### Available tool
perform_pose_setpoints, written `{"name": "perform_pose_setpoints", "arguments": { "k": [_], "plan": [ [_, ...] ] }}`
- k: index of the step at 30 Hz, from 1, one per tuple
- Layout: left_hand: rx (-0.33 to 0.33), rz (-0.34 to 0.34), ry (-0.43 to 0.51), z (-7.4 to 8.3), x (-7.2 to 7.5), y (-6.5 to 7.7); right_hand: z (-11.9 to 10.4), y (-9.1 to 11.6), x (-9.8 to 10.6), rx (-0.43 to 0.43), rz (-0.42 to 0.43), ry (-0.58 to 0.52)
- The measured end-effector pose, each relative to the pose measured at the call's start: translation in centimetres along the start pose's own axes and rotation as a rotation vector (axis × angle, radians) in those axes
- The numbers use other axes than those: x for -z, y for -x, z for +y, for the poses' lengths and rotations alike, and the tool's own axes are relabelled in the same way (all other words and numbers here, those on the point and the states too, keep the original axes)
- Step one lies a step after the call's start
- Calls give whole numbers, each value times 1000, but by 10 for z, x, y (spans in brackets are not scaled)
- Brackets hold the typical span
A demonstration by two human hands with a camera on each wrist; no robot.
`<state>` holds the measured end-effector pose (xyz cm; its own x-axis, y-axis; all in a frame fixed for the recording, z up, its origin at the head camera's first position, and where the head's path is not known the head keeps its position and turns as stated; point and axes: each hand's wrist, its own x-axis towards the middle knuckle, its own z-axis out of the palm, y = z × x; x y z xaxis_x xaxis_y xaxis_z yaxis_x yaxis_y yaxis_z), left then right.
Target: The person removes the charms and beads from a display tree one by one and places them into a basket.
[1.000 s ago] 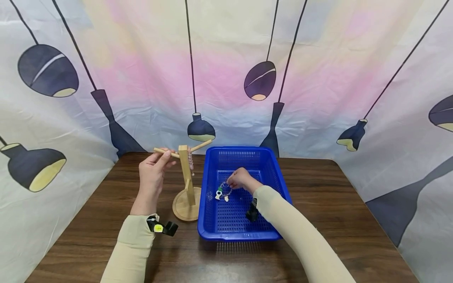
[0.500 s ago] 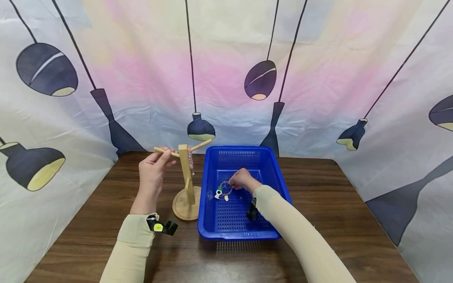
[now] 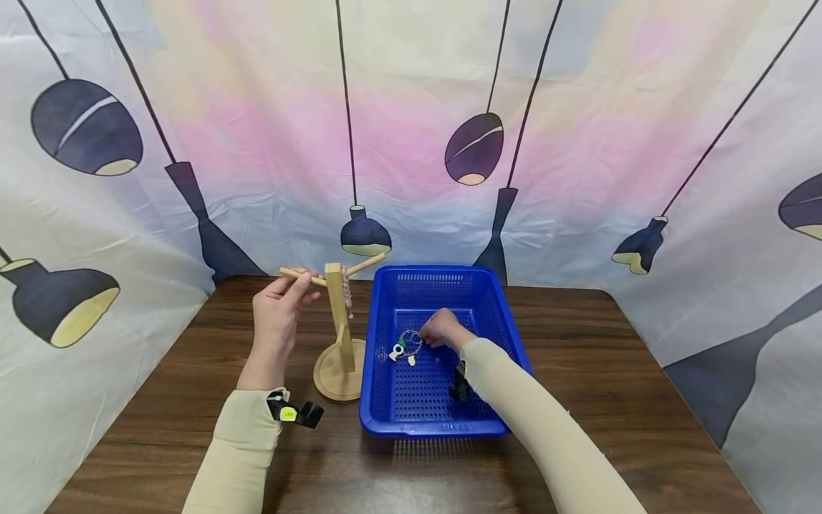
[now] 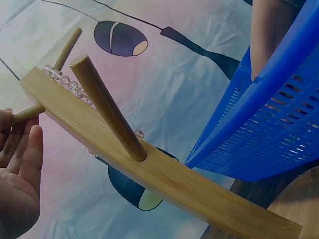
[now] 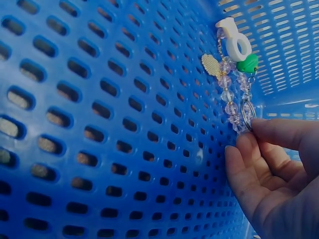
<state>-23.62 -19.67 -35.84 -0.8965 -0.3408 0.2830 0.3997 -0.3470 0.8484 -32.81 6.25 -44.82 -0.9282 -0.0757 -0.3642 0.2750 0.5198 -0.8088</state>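
Head view shows one pink strand (image 3: pixel 347 294) hung on the stand (image 3: pixel 339 314), left hand (image 3: pixel 276 314) pinching its left peg (image 3: pixel 317 280), while the right hand (image 3: pixel 443 328) pinches a charm strand (image 3: pixel 401 343), unhung, in the basket (image 3: pixel 443 430).

This looks like a small curtained-off recording booth: creased pastel fabric (image 3: pixel 411 128) printed with dark-blue pendant lamps (image 3: pixel 364 232) hangs behind and along both sides of a brown wood-grain tabletop (image 3: pixel 571 343), and small black cameras (image 3: pixel 310 414) are worn at both wrists. The wider building cannot be told.
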Motion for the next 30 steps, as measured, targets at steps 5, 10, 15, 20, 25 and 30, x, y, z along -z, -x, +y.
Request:
{"name": "perform_pose_setpoints", "arguments": {
  "k": [5,10,15,20,25,30],
  "plan": [
    [-2,-4,-2,0,0,1,3,-4,-2,-5,-4,1],
    [-1,-3,0,0,0,1,5,-5,-4,-6,4,11],
    [-5,-6,-2,0,0,1,4,-5,-4,-4,15,15],
    [-12,-8,-7,1,-1,1,4,-5,-4,-11,15,18],
    [-11,-7,-5,1,-1,1,4,-6,-4,-16,14,19],
    [-10,-9,2,0,-1,1,3,-6,-4,-25,14,14]
  ]
}}
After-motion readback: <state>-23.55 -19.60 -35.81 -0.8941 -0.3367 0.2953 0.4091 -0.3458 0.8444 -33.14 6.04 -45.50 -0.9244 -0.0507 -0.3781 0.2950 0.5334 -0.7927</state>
